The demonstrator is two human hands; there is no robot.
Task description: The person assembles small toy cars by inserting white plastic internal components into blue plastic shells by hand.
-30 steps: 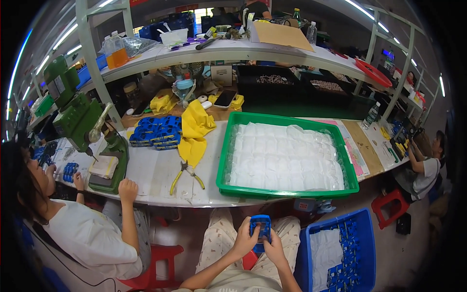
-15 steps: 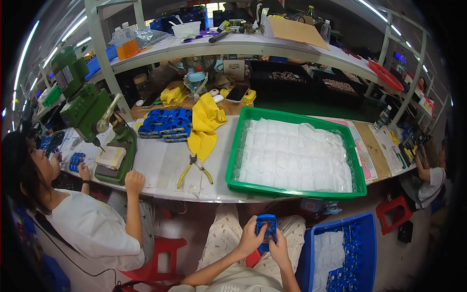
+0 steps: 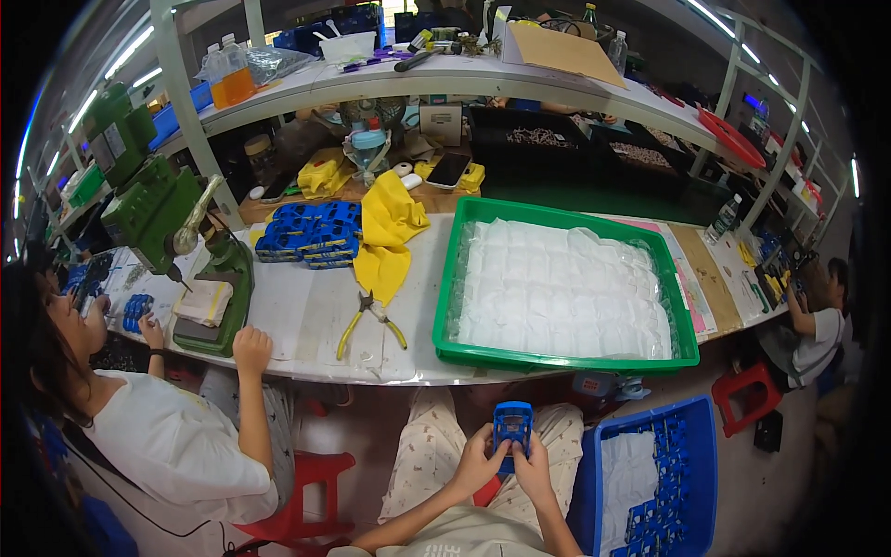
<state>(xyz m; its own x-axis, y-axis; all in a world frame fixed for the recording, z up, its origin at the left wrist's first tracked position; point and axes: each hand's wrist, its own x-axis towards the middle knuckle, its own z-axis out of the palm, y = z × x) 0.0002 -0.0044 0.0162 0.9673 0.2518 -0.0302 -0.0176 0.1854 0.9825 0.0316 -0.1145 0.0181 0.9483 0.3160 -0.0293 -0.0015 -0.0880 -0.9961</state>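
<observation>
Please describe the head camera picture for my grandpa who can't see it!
A person's left grip and right grip hold a small blue plastic piece. On the table ahead are a green tray of white stuff and pliers; a blue bin stands right, and a co-worker sits left.

Ahead of your left hand (image 3: 476, 462), you face a white-topped workbench (image 3: 311, 345); above and beyond it, a white shelf (image 3: 334, 86) runs on pale metal posts (image 3: 189, 102). One red stool (image 3: 325, 463) stands left of that hand, a second stool (image 3: 738, 381) well right of your right hand (image 3: 533, 471). The floor (image 3: 369, 422) below both is pinkish-grey; tube lights (image 3: 130, 51) burn overhead.
</observation>
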